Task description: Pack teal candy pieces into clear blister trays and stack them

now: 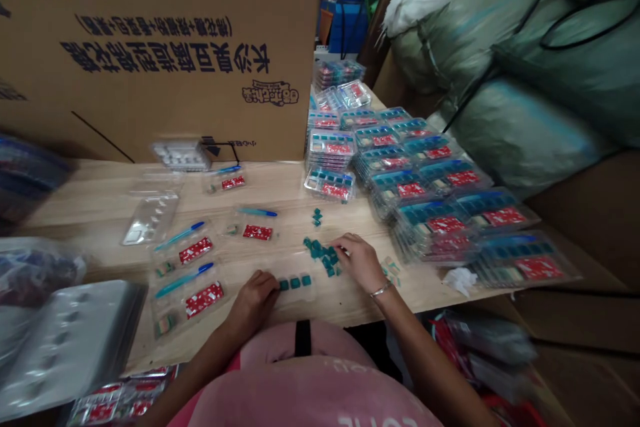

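My left hand (pixel 255 299) is closed at the left end of a clear plastic tray (pixel 300 295), its fingertips pressed on a small teal square piece beside a row of teal square pieces (pixel 295 281). To the right, my right hand (pixel 359 260) has its thumb and fingers pinched at the edge of a loose pile of teal pieces (pixel 316 248); one of these appears to be between the fingertips. A few more teal pieces (pixel 317 216) lie just beyond the pile. Pale small pieces (pixel 391 269) are scattered beside my right wrist.
Stacks of filled clear packs (pixel 433 223) cover the table's right side. At left lie trays with blue pens (pixel 185 280) and red packets (pixel 204 300), and a stack of plastic trays (pixel 75 340). A large cardboard box (pixel 165 100) stands behind; bulging sacks (pixel 545 127) rise at right.
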`<state>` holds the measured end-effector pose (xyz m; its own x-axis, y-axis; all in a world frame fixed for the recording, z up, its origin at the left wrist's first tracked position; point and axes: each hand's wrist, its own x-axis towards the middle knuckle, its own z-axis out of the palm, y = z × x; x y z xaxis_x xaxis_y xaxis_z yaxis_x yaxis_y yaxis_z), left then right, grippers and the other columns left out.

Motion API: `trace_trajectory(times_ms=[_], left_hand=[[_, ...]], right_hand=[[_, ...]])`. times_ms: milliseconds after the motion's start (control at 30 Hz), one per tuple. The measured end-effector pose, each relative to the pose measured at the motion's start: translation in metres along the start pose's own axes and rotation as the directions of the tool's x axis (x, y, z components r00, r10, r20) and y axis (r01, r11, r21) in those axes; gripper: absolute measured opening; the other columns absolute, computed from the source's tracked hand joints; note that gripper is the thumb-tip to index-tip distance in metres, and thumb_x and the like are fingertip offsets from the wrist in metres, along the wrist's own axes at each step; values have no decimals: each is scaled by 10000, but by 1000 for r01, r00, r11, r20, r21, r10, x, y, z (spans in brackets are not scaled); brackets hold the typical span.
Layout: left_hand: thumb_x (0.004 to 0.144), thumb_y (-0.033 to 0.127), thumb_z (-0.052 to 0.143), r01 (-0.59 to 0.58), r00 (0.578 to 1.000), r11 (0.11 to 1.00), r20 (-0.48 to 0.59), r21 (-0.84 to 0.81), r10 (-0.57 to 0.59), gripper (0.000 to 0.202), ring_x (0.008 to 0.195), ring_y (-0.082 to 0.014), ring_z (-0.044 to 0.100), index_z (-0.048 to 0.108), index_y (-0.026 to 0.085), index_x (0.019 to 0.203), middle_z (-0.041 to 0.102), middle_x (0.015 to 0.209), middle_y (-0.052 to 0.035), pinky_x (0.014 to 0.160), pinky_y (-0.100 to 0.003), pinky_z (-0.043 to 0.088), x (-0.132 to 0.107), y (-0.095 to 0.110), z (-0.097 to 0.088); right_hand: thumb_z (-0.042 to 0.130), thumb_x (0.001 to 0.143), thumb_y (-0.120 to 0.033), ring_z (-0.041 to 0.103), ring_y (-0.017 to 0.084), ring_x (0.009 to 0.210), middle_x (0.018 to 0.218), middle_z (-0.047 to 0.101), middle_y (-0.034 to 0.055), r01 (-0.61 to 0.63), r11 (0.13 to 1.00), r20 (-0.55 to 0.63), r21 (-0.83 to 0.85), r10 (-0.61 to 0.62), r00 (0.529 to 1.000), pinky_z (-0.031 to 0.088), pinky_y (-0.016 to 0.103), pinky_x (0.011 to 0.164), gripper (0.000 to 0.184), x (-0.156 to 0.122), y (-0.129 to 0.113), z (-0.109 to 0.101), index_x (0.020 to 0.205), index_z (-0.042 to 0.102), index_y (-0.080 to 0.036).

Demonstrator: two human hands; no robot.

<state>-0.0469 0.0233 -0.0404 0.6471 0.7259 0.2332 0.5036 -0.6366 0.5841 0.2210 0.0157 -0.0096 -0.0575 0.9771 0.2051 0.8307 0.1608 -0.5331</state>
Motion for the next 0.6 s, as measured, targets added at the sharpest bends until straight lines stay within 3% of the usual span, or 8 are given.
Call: trace_trajectory(times_ms=[133, 200, 267, 367, 467, 533, 600], left_hand=[[803, 158, 511, 34, 999, 999, -26, -40, -35, 113, 800, -186, 558, 608, 197, 847, 630, 847, -60, 739, -326, 469, -3, 1, -3], [780, 182, 550, 74, 995, 993, -63, -94, -80, 164, 909, -207, 566, 611, 204, 930, 629, 969, -77, 817, -358, 467, -4, 7, -6], [774, 230, 573, 165, 978, 962, -89, -218, -188, 192, 920, -205, 579, 610, 210, 962, 628, 992, -77, 824, -353, 473, 1, 18, -7], [750, 315, 610, 319, 916, 787, -41, -529, -399, 226, 758, -165, 607, 612, 193, 941, 651, 856, -48, 696, -284, 491, 22, 36, -3], [684, 349, 663, 337, 864, 536, 28, -774, -504, 235, 693, -150, 602, 630, 158, 816, 661, 758, -37, 663, -257, 478, 44, 45, 3], [630, 304, 697, 328, 845, 426, 60, -843, -532, 208, 689, -146, 600, 638, 152, 759, 668, 739, -31, 669, -254, 475, 51, 46, 4], [572, 232, 720, 320, 836, 380, 70, -868, -544, 208, 694, -141, 601, 653, 158, 755, 677, 744, -21, 677, -247, 473, 53, 45, 3]], right_hand=[[506, 744, -36, 566, 181, 827, 832, 642, 55, -39, 993, 112, -108, 51, 992, 425, 280, 760, 217, 10, -3, 8, 827, 642, -185], [508, 713, -30, 582, 167, 769, 790, 647, 37, -108, 994, 82, -36, 110, 991, 433, 262, 714, 220, 12, -6, 11, 814, 632, -181], [516, 700, -52, 589, 143, 690, 728, 641, 2, -147, 980, 57, 137, 141, 988, 439, 236, 657, 202, 11, -14, 13, 809, 620, -187], [512, 709, -85, 585, 121, 636, 697, 630, -19, -91, 932, 50, 350, 78, 996, 440, 212, 613, 168, 3, -37, 15, 796, 603, -195], [507, 700, -88, 577, 130, 669, 722, 623, 1, 1, 931, -9, 364, 2, 1000, 442, 225, 634, 153, -3, -62, 22, 757, 595, -199], [509, 695, -106, 568, 132, 643, 696, 614, 5, -35, 908, -41, 417, 57, 997, 444, 229, 609, 123, -4, -71, 28, 723, 589, -196], [518, 694, -137, 553, 126, 577, 642, 601, -5, -120, 838, -14, 532, 150, 989, 442, 222, 550, 82, -4, -72, 32, 699, 580, -190]])
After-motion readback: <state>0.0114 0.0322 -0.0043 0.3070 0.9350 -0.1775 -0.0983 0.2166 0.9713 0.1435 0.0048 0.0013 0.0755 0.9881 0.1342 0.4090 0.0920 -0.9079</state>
